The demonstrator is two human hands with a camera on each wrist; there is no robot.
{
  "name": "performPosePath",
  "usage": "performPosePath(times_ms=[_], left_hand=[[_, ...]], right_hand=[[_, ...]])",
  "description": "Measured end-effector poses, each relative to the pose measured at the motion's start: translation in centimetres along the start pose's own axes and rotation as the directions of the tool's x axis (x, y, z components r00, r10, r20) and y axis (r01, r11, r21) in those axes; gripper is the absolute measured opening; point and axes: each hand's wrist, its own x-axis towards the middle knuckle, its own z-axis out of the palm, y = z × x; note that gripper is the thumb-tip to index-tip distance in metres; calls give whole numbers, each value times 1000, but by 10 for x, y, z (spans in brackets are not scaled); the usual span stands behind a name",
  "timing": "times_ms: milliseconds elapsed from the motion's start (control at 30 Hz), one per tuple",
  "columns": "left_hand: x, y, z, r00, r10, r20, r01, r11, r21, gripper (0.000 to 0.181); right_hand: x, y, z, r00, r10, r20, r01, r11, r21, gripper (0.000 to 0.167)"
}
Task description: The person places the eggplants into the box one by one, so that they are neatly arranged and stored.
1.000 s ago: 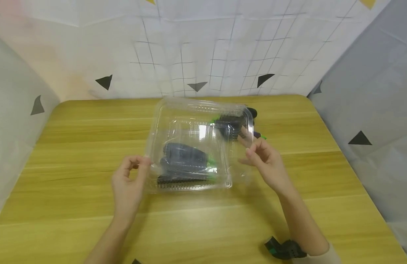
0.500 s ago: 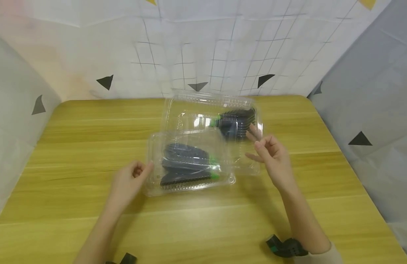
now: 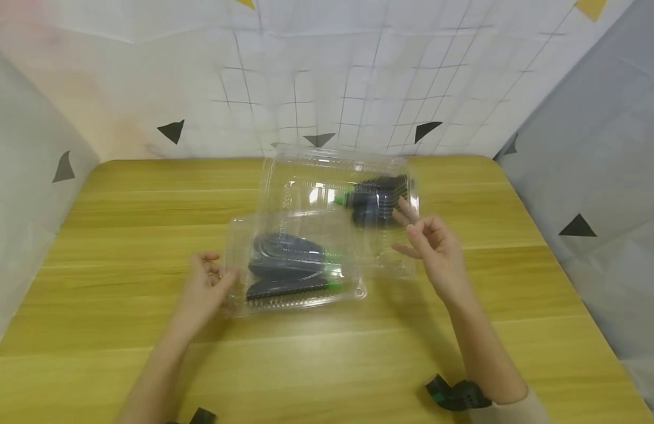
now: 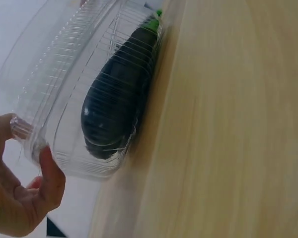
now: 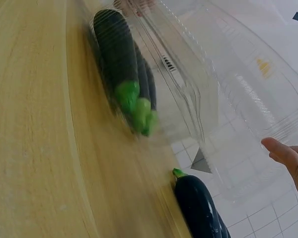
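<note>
1. Clear plastic tray (image 3: 306, 305): sitting slightly farther left than half a second ago, with the left hand (image 3: 202, 291) shifting the same way; the right hand (image 3: 441, 253) is keeping nearly the same place.
2. Left fingers: closing to a pinch on the tray's left edge; the thumb (image 4: 53, 181) is pressing one side of the plastic and a fingertip is showing through from the other.
3. Right fingers: pinching the right edge of the clear lid (image 3: 321, 195) between thumb and index finger, while the other fingers are spreading behind the plastic.
4. Tray, position: occupying mid-table between the two hands, its ridged near wall facing the person.
5. Lid, position: standing raised and tilted beyond the tray, overlapping its far part in the head view.
6. Eggplants (image 5: 115, 52), three, dark with green stems: lying side by side inside the tray, stems pointing right in the head view.
7. Loose eggplants (image 5: 196, 203): lying on the table farther back, showing through the lid in the head view, stems pointing left; their number is hard to tell through the ridged plastic.
8. Black wrist devices (image 3: 459, 394): one strapping each wrist, the right one sitting against a pale sleeve (image 3: 509, 412).
9. Wood-grain table (image 3: 327, 365): extending beneath everything listed.
10. White sheeting (image 3: 327, 53): hanging behind the table, bearing grid lines and black triangles (image 3: 578, 226).
</note>
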Motion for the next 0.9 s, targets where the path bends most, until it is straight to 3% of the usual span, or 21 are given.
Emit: performPosePath(times_ms=[133,267,400,500,600,633,733,900], left_hand=[[-10,-15,-32,995,-33,-89,37,998,46,63],[-25,-40,-73,979,-69,-192,86,993,81,67],[-37,-64,-110,945,-113,-307,143,987,77,67],[-42,-75,-128,899,-177,-401,212,976,44,59],[-45,-80,-138,856,-264,-445,287,958,-16,55],[-45,-81,-139,846,-296,-443,297,952,-70,53],[-45,-81,-138,833,-350,-428,291,936,-199,56],[-39,-78,-128,813,-377,-443,261,917,-301,52]], right_hand=[[5,3,4,1000,4,24,-4,1000,-11,21],[11,9,11,998,22,59,-20,999,-28,22],[15,18,20,994,46,102,-42,998,-38,23],[16,26,27,990,72,120,-65,996,-55,22],[15,33,35,987,100,127,-94,994,-50,21],[15,35,38,986,109,126,-104,993,-50,20],[12,41,44,984,136,117,-129,989,-69,19],[5,51,54,970,228,86,-207,958,-199,19]])
